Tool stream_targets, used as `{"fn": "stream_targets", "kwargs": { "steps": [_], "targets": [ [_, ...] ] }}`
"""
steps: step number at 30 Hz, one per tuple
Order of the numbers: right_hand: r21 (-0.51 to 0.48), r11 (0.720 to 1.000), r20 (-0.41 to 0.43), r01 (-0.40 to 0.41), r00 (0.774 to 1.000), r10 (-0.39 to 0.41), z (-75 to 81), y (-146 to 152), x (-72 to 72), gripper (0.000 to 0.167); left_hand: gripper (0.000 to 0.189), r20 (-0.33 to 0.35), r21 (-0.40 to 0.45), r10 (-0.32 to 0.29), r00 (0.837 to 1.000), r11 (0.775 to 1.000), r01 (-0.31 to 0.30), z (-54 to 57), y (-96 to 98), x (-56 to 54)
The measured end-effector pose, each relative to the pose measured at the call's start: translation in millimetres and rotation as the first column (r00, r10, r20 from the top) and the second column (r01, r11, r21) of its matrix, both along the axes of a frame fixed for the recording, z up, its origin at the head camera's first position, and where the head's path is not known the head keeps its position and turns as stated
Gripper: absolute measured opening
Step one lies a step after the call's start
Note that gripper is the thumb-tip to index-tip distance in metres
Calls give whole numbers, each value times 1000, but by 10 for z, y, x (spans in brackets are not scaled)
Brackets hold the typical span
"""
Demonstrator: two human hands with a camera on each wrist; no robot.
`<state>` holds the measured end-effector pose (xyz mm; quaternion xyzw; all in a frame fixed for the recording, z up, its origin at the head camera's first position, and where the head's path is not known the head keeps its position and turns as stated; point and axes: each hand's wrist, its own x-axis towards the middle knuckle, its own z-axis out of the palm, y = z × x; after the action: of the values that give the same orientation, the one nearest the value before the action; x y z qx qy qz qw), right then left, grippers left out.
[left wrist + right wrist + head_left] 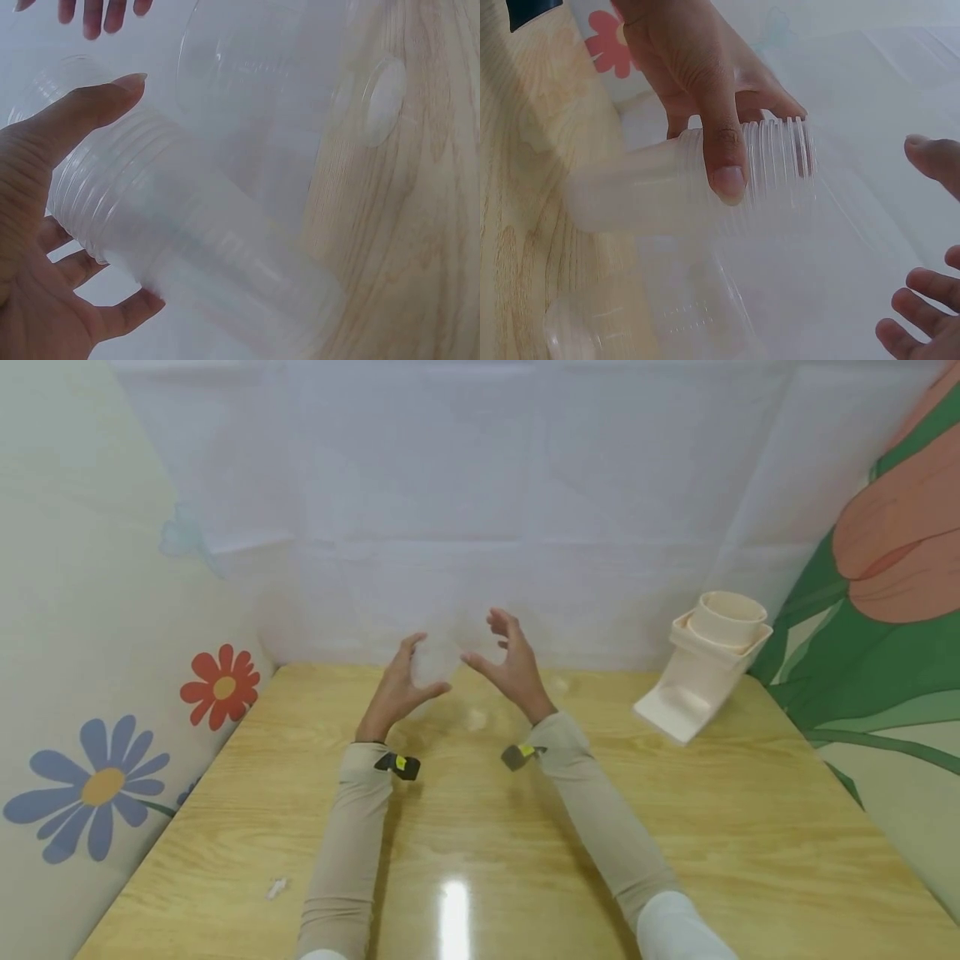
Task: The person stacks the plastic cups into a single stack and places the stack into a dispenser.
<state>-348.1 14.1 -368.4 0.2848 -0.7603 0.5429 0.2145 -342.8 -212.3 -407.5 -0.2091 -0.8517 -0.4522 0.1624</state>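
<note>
My left hand [393,693] grips a stack of nested clear plastic cups [172,202], thumb on one side and fingers on the other, around the ribbed rims. In the right wrist view the stack [645,184] lies tilted on its side, its rims toward my right hand [930,307]. That right hand [517,672] is held apart from the stack, thumb and fingers spread, with nothing in its grasp. Beside the stack a separate clear plastic cup [247,67] shows, its round base [386,101] over the wooden tabletop. The clear plastic is faint in the head view.
A cream plastic stand [678,677] with a round tube on top is at the table's back right. A small whitish scrap [277,887] lies on the wooden table [450,827] at front left. A white cloth [420,477] hangs behind; flower-painted walls flank both sides.
</note>
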Motion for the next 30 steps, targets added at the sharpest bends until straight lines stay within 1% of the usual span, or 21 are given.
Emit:
{"fn": "stream_targets", "kwargs": {
  "steps": [6, 13, 22, 30],
  "targets": [
    [-3, 1000, 25, 14, 1000, -14, -22, 43, 9, 82, 95, -3, -4, 4, 1000, 1000, -4, -19, -9, 3],
    [-6, 1000, 25, 22, 999, -22, -36, 97, 22, 81, 96, 11, -3, 9, 1000, 1000, -9, -58, -13, 20],
    [-14, 1000, 31, 21, 999, -21, -42, 179, 13, 82, 95, 9, -4, 5, 1000, 1000, -5, -35, 9, 29],
    [5, 999, 17, 52, 998, -52, -11, 248, 30, 82, 95, 4, -8, 8, 1000, 1000, -7, -25, 9, 0]
  ]
}}
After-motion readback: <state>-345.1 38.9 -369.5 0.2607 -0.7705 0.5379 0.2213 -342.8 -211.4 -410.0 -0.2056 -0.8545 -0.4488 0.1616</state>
